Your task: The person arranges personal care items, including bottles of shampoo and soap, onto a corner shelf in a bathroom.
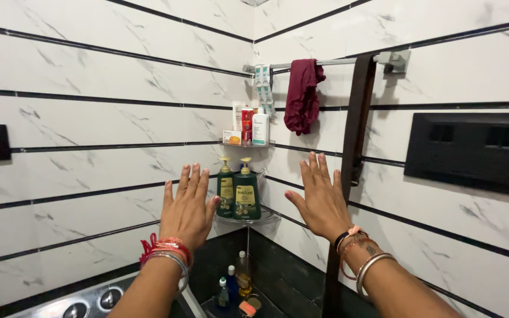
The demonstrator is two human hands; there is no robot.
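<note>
My left hand [187, 206] and my right hand [320, 197] are raised side by side, backs toward me, fingers straight and slightly apart, holding nothing. Both wrists wear bangles and threads. Between the hands, on a lower glass corner shelf [261, 219], stand two dark green pump bottles [240, 191]. My left hand's thumb is close to the left bottle. An upper corner shelf [264, 144] carries a white bottle [260, 126], a red tube and a small box.
White marble-look tiled walls meet in the corner. A maroon cloth [303, 94] and a dark strap [357, 118] hang from a metal towel bar. A black wall panel [472, 153] is right. Small bottles [237, 282] stand low in the corner; a machine's control panel [89, 303] bottom left.
</note>
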